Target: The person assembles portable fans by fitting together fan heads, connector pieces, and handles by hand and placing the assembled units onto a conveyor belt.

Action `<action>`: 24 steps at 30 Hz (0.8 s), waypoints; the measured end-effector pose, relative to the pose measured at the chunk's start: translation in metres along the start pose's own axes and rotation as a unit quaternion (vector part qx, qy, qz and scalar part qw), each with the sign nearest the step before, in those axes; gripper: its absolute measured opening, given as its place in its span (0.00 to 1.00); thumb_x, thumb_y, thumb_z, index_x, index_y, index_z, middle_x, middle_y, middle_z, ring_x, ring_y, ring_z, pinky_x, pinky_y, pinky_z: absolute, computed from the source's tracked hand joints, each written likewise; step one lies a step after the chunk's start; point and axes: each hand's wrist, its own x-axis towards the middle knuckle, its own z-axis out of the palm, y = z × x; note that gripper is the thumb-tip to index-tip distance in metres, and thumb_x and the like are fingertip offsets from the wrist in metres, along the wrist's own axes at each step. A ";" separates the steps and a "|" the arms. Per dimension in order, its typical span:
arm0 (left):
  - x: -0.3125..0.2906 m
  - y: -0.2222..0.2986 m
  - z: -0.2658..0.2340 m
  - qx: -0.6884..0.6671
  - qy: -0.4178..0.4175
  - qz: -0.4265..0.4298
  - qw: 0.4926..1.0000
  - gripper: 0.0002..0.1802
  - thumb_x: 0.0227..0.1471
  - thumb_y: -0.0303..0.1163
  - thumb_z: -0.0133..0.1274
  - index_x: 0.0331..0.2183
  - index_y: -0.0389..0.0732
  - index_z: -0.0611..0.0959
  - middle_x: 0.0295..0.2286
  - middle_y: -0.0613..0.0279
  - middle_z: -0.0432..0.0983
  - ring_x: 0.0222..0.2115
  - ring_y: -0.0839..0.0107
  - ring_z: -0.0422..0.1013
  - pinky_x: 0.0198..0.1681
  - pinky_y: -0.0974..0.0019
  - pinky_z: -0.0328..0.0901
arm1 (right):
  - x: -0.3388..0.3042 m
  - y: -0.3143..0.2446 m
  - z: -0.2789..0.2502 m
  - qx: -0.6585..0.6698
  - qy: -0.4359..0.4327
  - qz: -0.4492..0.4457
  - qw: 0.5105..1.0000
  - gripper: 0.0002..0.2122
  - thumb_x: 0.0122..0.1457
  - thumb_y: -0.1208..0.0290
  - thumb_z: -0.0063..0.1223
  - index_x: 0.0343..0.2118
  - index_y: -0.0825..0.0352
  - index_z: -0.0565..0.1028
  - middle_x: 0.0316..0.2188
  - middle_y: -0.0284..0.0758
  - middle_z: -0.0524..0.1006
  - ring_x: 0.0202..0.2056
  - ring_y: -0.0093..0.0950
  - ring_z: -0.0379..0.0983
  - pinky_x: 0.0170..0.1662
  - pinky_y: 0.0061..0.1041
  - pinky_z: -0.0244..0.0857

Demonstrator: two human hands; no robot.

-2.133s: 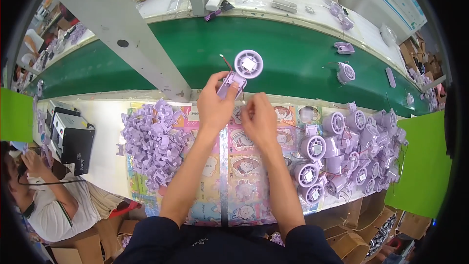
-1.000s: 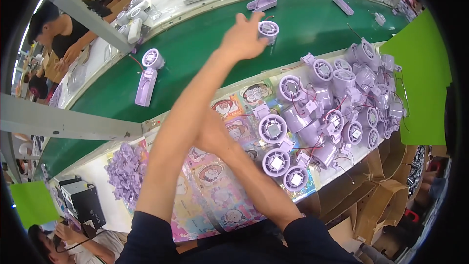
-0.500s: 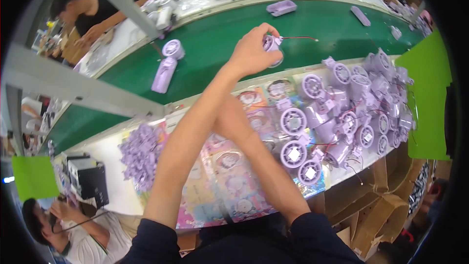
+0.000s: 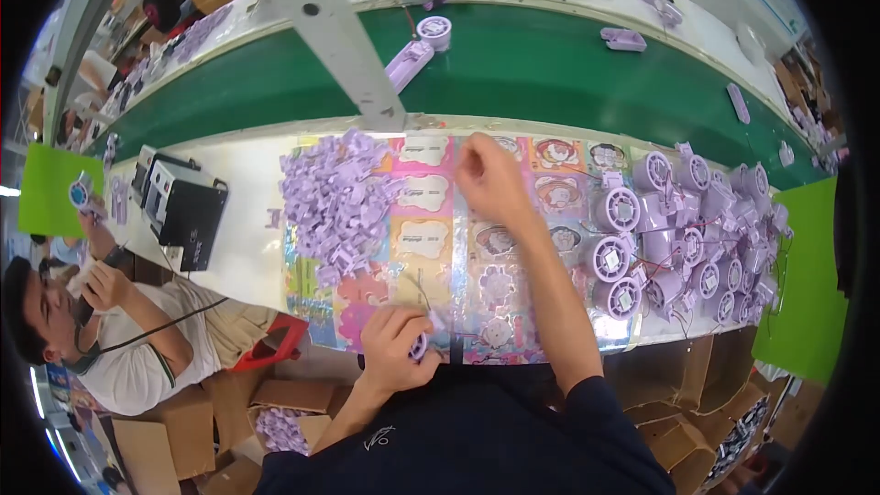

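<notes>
Close to my body at the table's front edge, my left hand [image 4: 394, 348] is wrapped round a small purple fan housing [image 4: 418, 346]; thin wires show above it. Farther out, my right hand [image 4: 490, 179] hovers over a colourful printed sheet [image 4: 431, 266] with its fingers curled together. Whatever it may hold is hidden. To its left is a heap of small purple plastic parts [image 4: 337, 206]. On the right side of the table, several purple fan housings [image 4: 616, 209] with round grilles and thin wires stand and lie crowded together.
A green conveyor belt [image 4: 541, 69] runs behind the table, carrying a purple handheld fan [image 4: 410, 64] and loose shells. A grey metal post [image 4: 321, 27] rises at the table's back edge. A black box [image 4: 194, 220] and a co-worker [image 4: 137, 348] are left; cardboard boxes [image 4: 706, 376] sit below right.
My left hand has drawn the fan housing back from the belt to my body. My arms have uncrossed, and my right hand now shows beside the heap. The view has shifted left.
</notes>
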 end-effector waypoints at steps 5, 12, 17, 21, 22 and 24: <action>-0.005 -0.004 0.012 0.017 0.043 0.038 0.998 0.16 0.28 0.31 0.58 0.28 0.42 0.79 0.30 0.59 0.75 0.30 0.58 0.74 0.33 0.58 0.65 | -0.022 -0.016 0.045 -0.158 -0.029 -0.207 0.965 0.18 0.50 0.76 0.60 0.46 0.66 0.73 0.44 0.39 0.74 0.44 0.41 0.72 0.46 0.36 0.69; 0.031 -0.015 0.028 -0.010 0.065 0.052 0.996 0.15 0.29 0.30 0.56 0.28 0.42 0.78 0.28 0.61 0.73 0.29 0.58 0.72 0.34 0.58 0.67 | -0.024 -0.003 0.054 -0.157 -0.022 -0.172 0.972 0.13 0.52 0.77 0.60 0.41 0.66 0.73 0.38 0.40 0.75 0.38 0.40 0.74 0.42 0.36 0.70; 0.041 -0.013 0.030 0.021 0.069 0.030 0.997 0.16 0.31 0.30 0.57 0.30 0.42 0.78 0.30 0.60 0.72 0.32 0.58 0.72 0.35 0.57 0.66 | -0.025 0.002 0.053 -0.036 0.039 -0.048 0.997 0.07 0.54 0.79 0.58 0.36 0.69 0.74 0.26 0.35 0.72 0.25 0.26 0.70 0.29 0.25 0.66; 0.044 -0.009 0.014 -0.002 0.072 0.014 0.997 0.21 0.39 0.35 0.66 0.38 0.40 0.80 0.39 0.54 0.75 0.38 0.54 0.73 0.42 0.56 0.68 | -0.029 0.003 0.048 -0.004 0.043 0.008 0.999 0.09 0.54 0.79 0.59 0.38 0.70 0.73 0.27 0.38 0.74 0.26 0.29 0.71 0.30 0.28 0.67; 0.038 -0.014 0.005 -0.051 0.072 -0.020 0.996 0.24 0.41 0.35 0.69 0.42 0.41 0.81 0.42 0.51 0.75 0.40 0.52 0.72 0.45 0.55 0.68 | -0.032 0.002 0.050 -0.003 0.036 0.004 0.999 0.09 0.54 0.79 0.59 0.38 0.70 0.73 0.27 0.38 0.74 0.26 0.29 0.71 0.30 0.28 0.67; 0.029 -0.040 -0.016 -0.041 0.138 -0.066 0.987 0.23 0.42 0.36 0.68 0.42 0.39 0.81 0.42 0.49 0.76 0.45 0.47 0.71 0.49 0.48 0.66 | -0.039 0.001 0.045 -0.042 0.058 -0.009 0.997 0.09 0.55 0.80 0.58 0.39 0.70 0.74 0.27 0.37 0.74 0.26 0.29 0.71 0.31 0.26 0.67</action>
